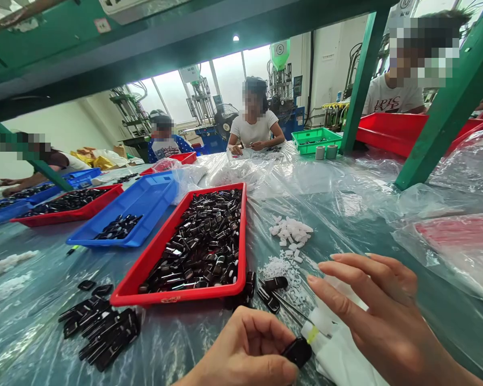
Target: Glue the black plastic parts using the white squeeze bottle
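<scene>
the left hand (pixel 235 356) is curling its fingers (pixel 261 328) narrowly around a glossy black moulded piece (pixel 297 351), holding it below and right of the red tray (pixel 244 241). that piece looks light, stiff and slick, so its broad faces and edges seem the likeliest places to take hold, with a firm pinch to stop it slipping. the right hand (pixel 386 321) is spreading its fingers wide over a white sachet with a yellow mark (pixel 322 321), right of the tray; it is holding nothing visible, and whether it is touching the sachet is hard to tell.

just off the tray's right corner, two more black pieces (pixel 270 292) are lying against thin metal rods (pixel 290 305), with fine white granules (pixel 277 268) and chunkier white bits (pixel 290 230) spilling across the plastic-sheeted bench (pixel 20 327). left of the tray, a loose heap of black pieces (pixel 100 335) is sitting, while a dense mass of them (pixel 193 246) is filling the tray itself.

beyond the tray, a blue tray (pixel 145 198) is lying, and a green crate (pixel 316 140) is standing far off to its right. a co-worker in a white t-shirt (pixel 253 128) is sitting opposite, with moulding machines (pixel 279 91) rising behind.
</scene>
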`<state>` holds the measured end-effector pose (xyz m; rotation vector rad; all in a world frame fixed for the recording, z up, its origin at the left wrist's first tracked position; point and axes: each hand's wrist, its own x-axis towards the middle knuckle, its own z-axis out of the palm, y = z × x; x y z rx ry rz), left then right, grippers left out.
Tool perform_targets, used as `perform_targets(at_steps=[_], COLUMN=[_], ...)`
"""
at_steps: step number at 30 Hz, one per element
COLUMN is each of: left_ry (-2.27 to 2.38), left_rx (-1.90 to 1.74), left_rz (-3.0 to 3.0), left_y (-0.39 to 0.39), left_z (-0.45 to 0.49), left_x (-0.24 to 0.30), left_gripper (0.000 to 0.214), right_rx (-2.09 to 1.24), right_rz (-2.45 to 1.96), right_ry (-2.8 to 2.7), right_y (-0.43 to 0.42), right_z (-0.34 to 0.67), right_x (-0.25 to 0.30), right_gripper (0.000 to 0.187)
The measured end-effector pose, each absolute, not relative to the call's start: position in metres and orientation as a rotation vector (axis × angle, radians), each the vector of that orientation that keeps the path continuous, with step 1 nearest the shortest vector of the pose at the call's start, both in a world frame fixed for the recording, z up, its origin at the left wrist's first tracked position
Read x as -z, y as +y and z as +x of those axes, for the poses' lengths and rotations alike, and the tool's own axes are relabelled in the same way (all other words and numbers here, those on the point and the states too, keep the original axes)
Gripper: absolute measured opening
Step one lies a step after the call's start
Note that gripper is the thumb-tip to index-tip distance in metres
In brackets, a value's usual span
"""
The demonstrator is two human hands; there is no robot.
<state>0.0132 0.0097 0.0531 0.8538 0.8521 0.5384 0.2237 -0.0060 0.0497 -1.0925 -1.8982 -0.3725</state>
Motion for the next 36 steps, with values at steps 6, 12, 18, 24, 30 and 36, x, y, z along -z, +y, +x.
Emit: perform_targets(at_steps=[6, 12, 18, 24, 30, 36], left_ry=[0.837, 0.872, 0.929, 0.864, 0.719, 0.744], left_rx=[-0.547, -0.459, -0.386, -0.514, -0.668, -0.786], left_rz=[0.865, 0.917, 0.916, 0.834, 0.816, 0.995], left_y=[0.010, 0.013, 0.015, 0.014, 0.008, 0.007], left_z=[0.012, 0.011, 0.008, 0.011, 0.014, 0.018], left_x=[-0.049, -0.056, -0.071, -0.058, -0.050, -0.060], left_gripper=[0.036, 0.037, 0.040, 0.036, 0.040, 0.035], right_rx=[0.388, 0.394, 0.416, 0.420, 0.423, 0.438], right_rz=[-1.080, -1.110, -1.121, -1.159, -1.150, -1.173], right_ry=[-1.896, -1.904, -1.890, -1.874, -1.856, -1.859], right_y=[-0.006, -0.006, -0.004, -0.003, -0.002, -0.002], right_z=[0.224, 0.224, 0.226, 0.226, 0.224, 0.224], right_x=[-0.053, -0.052, -0.050, -0.049, -0.048, -0.047], right_gripper=[0.035, 0.039, 0.038, 0.035, 0.033, 0.029])
